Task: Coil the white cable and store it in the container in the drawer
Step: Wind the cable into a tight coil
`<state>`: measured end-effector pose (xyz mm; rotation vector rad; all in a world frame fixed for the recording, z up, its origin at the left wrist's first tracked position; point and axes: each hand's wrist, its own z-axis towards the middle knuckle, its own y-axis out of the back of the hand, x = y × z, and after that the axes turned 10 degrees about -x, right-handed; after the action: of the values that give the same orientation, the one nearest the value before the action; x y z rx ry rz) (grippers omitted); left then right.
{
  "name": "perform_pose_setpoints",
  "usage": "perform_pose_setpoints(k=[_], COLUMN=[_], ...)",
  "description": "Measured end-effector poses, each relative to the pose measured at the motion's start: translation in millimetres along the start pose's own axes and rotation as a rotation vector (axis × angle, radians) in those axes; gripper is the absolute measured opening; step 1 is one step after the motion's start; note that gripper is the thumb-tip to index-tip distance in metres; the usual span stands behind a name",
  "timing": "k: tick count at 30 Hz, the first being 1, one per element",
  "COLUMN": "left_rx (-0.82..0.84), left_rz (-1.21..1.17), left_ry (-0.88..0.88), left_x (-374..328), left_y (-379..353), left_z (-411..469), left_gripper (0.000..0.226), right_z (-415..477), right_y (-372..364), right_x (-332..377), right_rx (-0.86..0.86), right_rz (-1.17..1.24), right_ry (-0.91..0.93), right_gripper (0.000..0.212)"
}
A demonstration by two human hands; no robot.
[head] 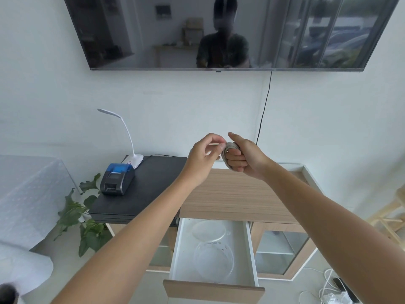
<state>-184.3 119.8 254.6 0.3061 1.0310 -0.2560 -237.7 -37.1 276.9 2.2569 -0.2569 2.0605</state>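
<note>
right hand (243, 159) fingers clench the white cable (229, 150) coil; left hand (203, 156) fingers pinch its end. if that pinch slips, the loops may spring open above the drawer (213, 281).

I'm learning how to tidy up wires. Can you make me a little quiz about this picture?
1. True or false: the white cable is already in the container.
2. Which hand holds the coil? A) right hand B) left hand
3. Fill in: the drawer is ____.

Key: 1 false, it is still held above the cabinet. 2 A; the left hand pinches the loose end. 3 open.
</note>
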Motion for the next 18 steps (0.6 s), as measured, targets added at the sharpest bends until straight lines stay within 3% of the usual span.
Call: perform_pose_setpoints(k=[4, 8, 13, 15, 18], left_rx=[0.08, 0.09, 0.072, 0.049, -0.007], left_rz=[-0.187, -0.189, -0.252, -0.293, -0.374], left_ry=[0.242, 0.302, 0.43, 0.484, 0.597], left_x=[-0.2, 6.1, 17.4, 21.7, 31.8], left_y=[2.0, 6.3, 10.6, 14.3, 23.1], left_z=[0.9, 2.6, 0.8, 1.1, 1.7], left_gripper=[0.009, 0.027, 0.023, 0.023, 0.022], right_z=[3.0, 5.2, 14.6, 15.7, 15.6], right_y=[-4.2, -16.8, -24.9, -22.5, -11.4], right_x=[-3.6, -7.9, -15.3, -18.9, -26.7], right_rx=[-0.017, -0.249, -0.549, -0.481, -0.154], right_rz=[0.063, -0.042, -0.277, -0.342, -0.225], right_ry=[-0.051, -0.045, 0.041, 0.069, 0.028], right_gripper=[0.059, 0.06, 0.057, 0.059, 0.057])
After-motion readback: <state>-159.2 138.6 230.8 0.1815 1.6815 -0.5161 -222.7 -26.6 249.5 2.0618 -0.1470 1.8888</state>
